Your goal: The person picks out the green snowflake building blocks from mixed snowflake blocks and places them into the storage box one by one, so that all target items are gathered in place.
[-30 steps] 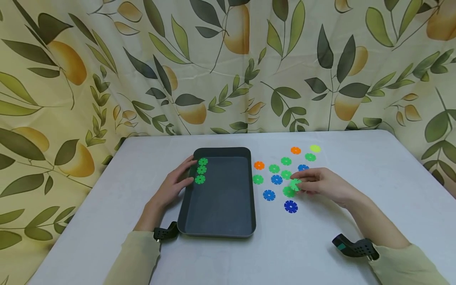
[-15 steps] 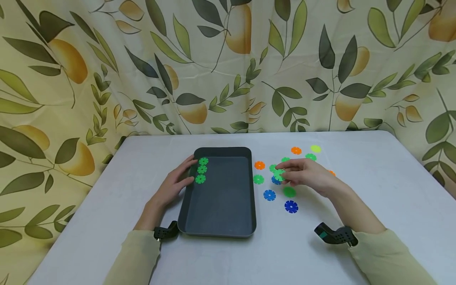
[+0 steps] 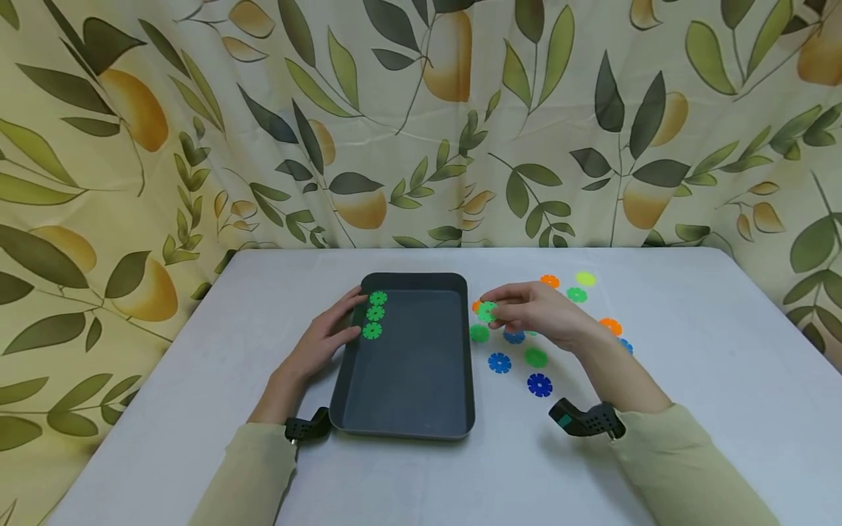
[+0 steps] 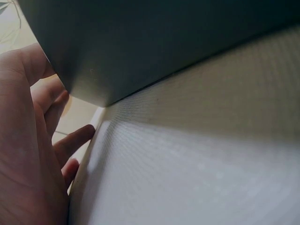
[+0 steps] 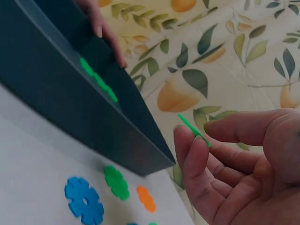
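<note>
The right hand (image 3: 541,313) has its thumb and fingertips nearly closed, and they pinch a green disc (image 3: 487,312) between them. In the right wrist view this disc shows edge-on at the very tips, clear of the table (image 3: 513,475).

In the head view, an orange disc (image 3: 476,306) is partly hidden behind these fingertips. Just below them lies a second green disc (image 3: 479,333), and a blue disc (image 3: 514,338) is partly covered under the hand. Farther toward the person are a light blue disc (image 3: 500,363), one more green disc (image 3: 536,357) and a dark blue disc (image 3: 540,385).

To the left of the right fingertips, near but apart, stands the dark tray (image 3: 408,365). The left hand (image 3: 329,327) is at its left wall; its thumb and fingers are spread, touch the rim and are not curled round it. Just inside from these fingers is a row of three green discs (image 3: 375,313).

Beyond the right fingers, well apart, lies a yellow disc (image 3: 585,278). Farthest hangs a leaf-patterned curtain (image 3: 460,146).
</note>
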Tool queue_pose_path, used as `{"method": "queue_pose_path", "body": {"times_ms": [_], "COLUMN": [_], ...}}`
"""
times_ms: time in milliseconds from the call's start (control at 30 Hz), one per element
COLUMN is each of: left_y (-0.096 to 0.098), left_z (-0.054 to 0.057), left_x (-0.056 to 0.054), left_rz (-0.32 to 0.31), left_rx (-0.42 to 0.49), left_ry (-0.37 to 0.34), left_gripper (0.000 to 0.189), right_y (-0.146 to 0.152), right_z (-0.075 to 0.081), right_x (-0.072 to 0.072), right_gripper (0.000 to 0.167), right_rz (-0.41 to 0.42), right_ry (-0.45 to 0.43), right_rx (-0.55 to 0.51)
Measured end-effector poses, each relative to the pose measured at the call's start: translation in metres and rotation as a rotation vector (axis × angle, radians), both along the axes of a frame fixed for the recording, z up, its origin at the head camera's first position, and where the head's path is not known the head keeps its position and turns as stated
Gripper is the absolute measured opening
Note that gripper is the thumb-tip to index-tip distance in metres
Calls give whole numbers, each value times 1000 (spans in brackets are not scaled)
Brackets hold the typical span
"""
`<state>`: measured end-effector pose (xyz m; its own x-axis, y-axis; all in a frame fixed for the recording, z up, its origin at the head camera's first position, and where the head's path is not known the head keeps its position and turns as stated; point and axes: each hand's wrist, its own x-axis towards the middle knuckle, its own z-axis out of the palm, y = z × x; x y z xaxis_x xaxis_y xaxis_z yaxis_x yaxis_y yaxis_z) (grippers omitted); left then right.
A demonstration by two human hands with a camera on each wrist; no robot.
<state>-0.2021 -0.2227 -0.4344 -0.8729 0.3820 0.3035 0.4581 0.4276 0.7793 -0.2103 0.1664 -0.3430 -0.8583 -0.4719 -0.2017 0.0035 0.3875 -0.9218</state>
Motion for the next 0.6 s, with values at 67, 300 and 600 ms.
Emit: {"method": "queue_pose_path", "body": {"times_ms": [67, 300, 600], "left_y": [-1, 1, -1], "left_z": [-1, 0, 1], "left_x": [-1, 0, 0], "left_rz": [-5, -7, 0], "left_rx": [3, 14, -5], "left_ry": [-2, -10, -4], "left_gripper": [51, 53, 51], "right_y": [-7, -30, -61], "right_z": [0, 1, -2], "right_x": [-3, -10, -13], "right_gripper": [41, 39, 38], "right_rz": [8, 43, 39], "right_ry": [-4, -6, -43], "right_rx": [-20, -99, -127]}}
